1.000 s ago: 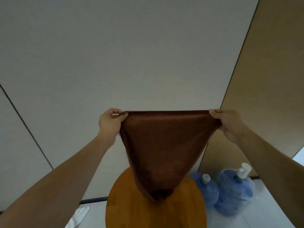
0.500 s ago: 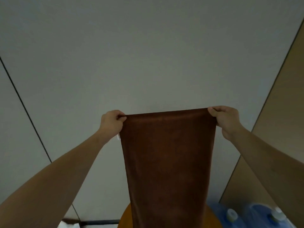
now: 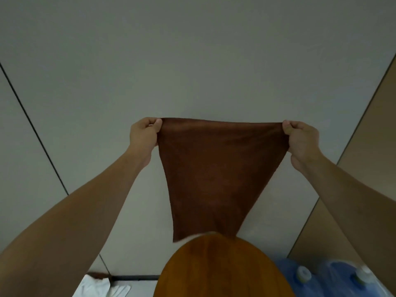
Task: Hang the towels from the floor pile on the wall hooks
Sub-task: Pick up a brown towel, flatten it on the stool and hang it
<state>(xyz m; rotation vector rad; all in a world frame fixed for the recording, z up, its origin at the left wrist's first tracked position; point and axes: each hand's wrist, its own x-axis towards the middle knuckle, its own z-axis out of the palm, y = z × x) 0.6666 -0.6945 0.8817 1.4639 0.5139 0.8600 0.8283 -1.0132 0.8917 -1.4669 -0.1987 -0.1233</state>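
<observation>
Pale grey wall panels [image 3: 192, 61] fill most of what I see, split by a dark seam on the left, with a tan panel [image 3: 368, 168] angling in on the right. Against that wall I hold the brown towel [image 3: 216, 174] up at arm's length, its top edge stretched nearly level between my two hands. My left hand [image 3: 144, 136] has its grip closed on the towel's upper left corner, thumb and curled fingers pinching the cloth; my right hand [image 3: 302, 138] pinches the upper right corner the same way. From that taut edge the towel narrows downward, its lower end hanging just above and behind a round orange surface [image 3: 218, 271] at the bottom of the view. Right of that stand two blue water jugs [image 3: 334, 275] with white caps, on the floor. At lower left, white cloth [image 3: 96, 288] lies on the floor near the wall's dark baseboard.
</observation>
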